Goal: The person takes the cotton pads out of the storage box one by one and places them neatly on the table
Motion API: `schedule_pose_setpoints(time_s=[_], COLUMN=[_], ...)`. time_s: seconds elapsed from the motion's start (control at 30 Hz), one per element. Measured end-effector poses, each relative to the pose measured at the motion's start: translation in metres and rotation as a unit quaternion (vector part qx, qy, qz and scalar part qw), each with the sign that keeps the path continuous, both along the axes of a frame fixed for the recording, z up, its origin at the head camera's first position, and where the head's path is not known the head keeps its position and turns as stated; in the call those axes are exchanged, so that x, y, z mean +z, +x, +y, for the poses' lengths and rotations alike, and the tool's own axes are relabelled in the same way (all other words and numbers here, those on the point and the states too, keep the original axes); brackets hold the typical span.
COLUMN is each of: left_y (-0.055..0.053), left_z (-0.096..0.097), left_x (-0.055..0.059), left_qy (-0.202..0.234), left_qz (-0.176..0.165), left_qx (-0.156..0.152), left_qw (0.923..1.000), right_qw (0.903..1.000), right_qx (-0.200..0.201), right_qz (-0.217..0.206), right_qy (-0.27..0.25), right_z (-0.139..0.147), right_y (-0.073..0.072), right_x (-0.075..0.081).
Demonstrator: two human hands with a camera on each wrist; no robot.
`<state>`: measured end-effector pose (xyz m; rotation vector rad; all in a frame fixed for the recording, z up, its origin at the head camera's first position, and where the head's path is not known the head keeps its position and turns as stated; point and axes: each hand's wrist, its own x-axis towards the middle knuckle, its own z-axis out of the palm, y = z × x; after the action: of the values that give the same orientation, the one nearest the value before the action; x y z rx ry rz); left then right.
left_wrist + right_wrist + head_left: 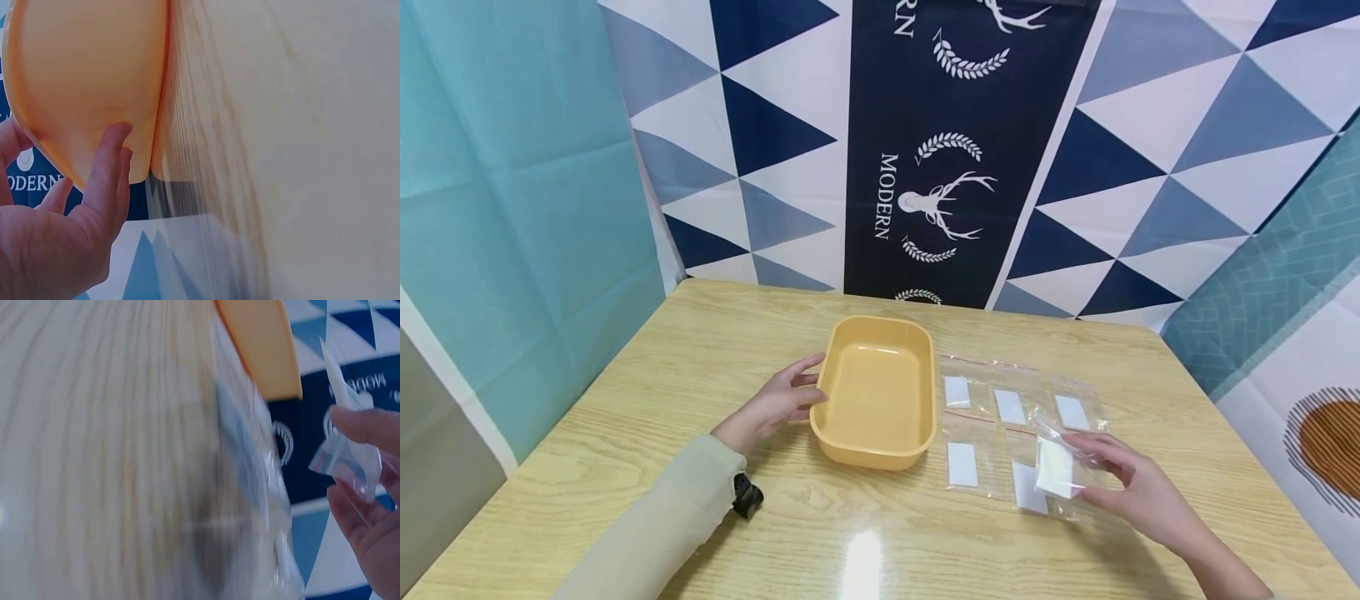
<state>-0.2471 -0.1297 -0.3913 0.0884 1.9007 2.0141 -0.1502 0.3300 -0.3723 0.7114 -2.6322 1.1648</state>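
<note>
A yellow plastic basin (874, 458) stands on the table with bare inside. My left hand (778, 398) holds its left side, one digit over the rim and other fingers (112, 150) along the outer wall. To the right, my right hand (1131, 479) pinches a small clear zip bag (1055, 468) with a white rectangular piece inside, raised over the other bags. In the right wrist view the held bag (353, 447) hangs tilted between thumb and fingers. Several similar bags lie flat beside the basin, among them a near-left bag (962, 464) and a far-right bag (1071, 412).
The wooden table (760, 542) has a patterned cloth (782, 167) behind it and a teal cloth (535, 208) on the left. A black band (747, 496) sits at my left wrist.
</note>
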Motion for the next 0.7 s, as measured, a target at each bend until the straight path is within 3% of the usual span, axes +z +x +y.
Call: schedule_pose_setpoints(time_s=[0.4, 0.7], left_y=[0.002, 0.001], left_z=[0.0, -0.001], left_x=[0.003, 0.002], left_qy=[0.003, 0.001], left_qz=[0.005, 0.011], left_qx=[-0.006, -0.014], left_qw=[1.0, 0.9998], right_qw=[0.9957, 0.992], right_qx=[-0.019, 0.035], right_qz=[0.051, 0.057], right_qy=[0.075, 0.107], right_z=[0.051, 0.072], right_y=[0.005, -0.004], right_x=[-0.014, -0.021])
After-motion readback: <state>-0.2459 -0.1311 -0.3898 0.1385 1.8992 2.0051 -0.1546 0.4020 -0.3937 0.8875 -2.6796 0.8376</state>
